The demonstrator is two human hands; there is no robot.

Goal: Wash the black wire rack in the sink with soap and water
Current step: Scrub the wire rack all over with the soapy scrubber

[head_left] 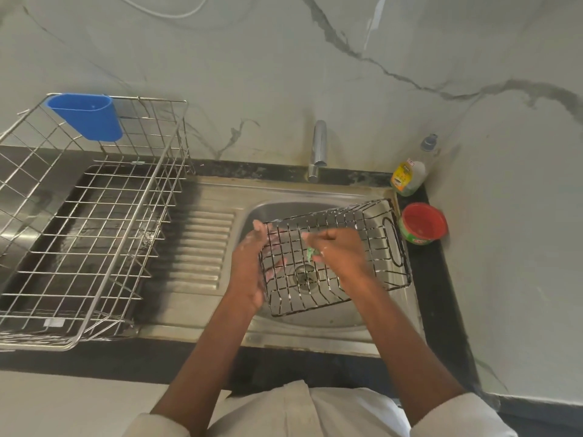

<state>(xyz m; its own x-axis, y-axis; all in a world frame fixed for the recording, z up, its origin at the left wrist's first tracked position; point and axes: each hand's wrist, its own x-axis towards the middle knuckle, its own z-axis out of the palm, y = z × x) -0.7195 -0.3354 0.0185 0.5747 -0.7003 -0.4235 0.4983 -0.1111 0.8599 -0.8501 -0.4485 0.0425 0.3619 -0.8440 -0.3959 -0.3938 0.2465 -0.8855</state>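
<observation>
left hand [252, 269] gripping black wire rack [339, 257] over sink [284, 212], right hand [342, 252] pinching green scrubber [312, 253]

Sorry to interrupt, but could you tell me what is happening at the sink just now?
A person is washing a black wire rack over the steel sink. The left hand steadies the rack's left edge, with fingers through the wires. The right hand holds a small green scrubber against the grid. Both hands look soapy. The tap shows no running water. A dish soap bottle and a red-lidded tub stand at the right.
</observation>
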